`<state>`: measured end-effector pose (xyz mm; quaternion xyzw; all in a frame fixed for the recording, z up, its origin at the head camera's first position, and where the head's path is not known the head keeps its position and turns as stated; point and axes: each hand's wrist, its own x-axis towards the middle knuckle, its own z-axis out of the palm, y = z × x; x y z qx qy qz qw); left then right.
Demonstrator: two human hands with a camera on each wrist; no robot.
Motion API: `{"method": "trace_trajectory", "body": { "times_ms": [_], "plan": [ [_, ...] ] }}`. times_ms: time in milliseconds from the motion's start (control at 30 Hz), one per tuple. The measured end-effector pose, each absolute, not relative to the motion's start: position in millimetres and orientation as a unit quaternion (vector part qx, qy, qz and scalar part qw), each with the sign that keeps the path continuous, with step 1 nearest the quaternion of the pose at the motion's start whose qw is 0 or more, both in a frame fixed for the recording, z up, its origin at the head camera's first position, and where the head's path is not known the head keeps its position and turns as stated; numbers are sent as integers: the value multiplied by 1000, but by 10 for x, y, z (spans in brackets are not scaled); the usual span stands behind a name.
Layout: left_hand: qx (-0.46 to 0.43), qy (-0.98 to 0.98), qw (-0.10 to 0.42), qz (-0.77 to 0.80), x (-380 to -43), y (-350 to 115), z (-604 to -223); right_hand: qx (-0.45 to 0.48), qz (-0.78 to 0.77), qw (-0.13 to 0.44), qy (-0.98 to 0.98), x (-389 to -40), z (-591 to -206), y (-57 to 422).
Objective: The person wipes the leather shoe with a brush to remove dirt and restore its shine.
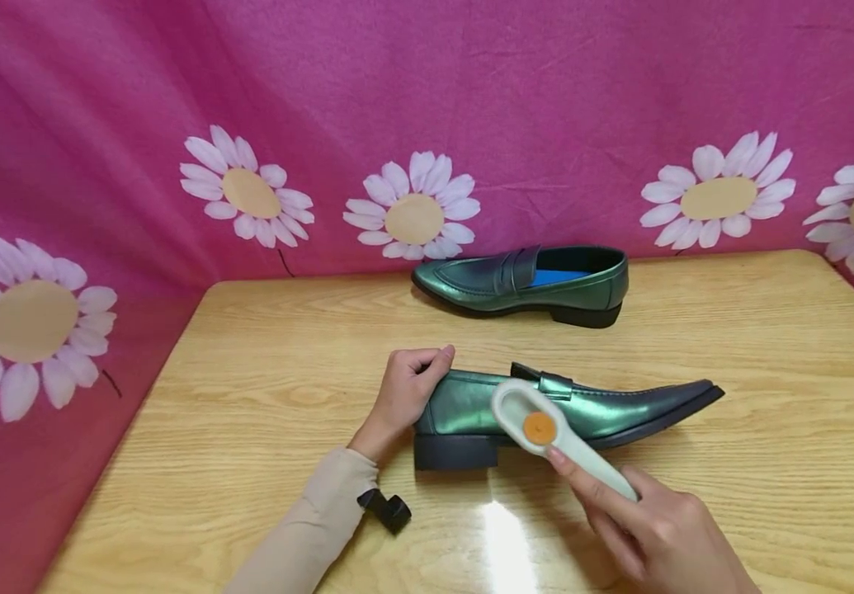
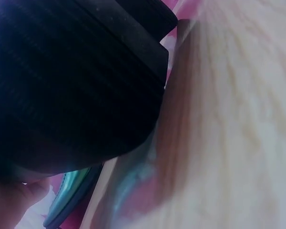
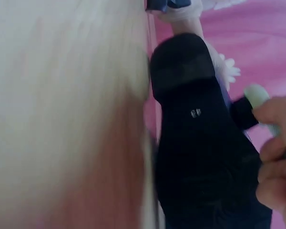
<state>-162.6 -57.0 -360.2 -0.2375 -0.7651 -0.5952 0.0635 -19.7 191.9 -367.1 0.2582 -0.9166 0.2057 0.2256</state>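
Note:
A shiny green loafer (image 1: 464, 404) is held side-on above the table, its toe pointing right. My left hand (image 1: 406, 392) grips its back rim at the heel. In my right hand (image 1: 657, 528) is a pale-handled brush (image 1: 596, 466) with an orange round button, lying across the shoe's near side. Dark bristles (image 3: 243, 114) show against the shoe's side in the right wrist view, as does the black sole (image 3: 195, 148). The heel (image 2: 71, 86) fills much of the left wrist view.
A matching loafer (image 1: 582, 290) with a blue insole stands at the table's back edge, toe left. The wooden table (image 1: 248, 396) meets a pink daisy-print cloth (image 1: 545, 107) behind and at the left. A black strap (image 1: 389, 510) hangs at the left wrist.

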Motion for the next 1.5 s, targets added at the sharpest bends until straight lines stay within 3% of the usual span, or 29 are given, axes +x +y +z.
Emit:
{"method": "trace_trajectory", "body": {
  "times_ms": [100,333,533,767,1000,1100,1200,1367,1500],
  "plan": [
    [-246,-762,61,-597,-1634,-572,-3592,269,215,169,-924,-175,-3680,1897],
    [-267,-754,53,-598,-1634,-567,-3577,193,202,294,-914,-214,-3661,2041],
    [-267,-750,55,-602,-1659,-605,-3555,225,240,284,-901,-223,-3663,2047],
    [-263,-756,61,-596,-1838,-695,-3758,268,257,137,-918,-138,-3711,1826],
    [-316,-736,75,-594,-1935,-761,-3856,197,232,293,-906,-204,-3658,1975],
    [-323,-735,73,-592,-1939,-775,-3849,165,221,288,-917,-209,-3618,2046],
    [-320,-738,72,-590,-1948,-792,-3846,210,233,299,-901,-221,-3650,2009],
    [-307,-744,64,-590,-1988,-827,-3826,249,238,225,-911,-159,-3686,1848],
    [-300,-748,51,-590,-2015,-851,-3796,229,238,268,-905,-189,-3669,1903]
  ]
}}
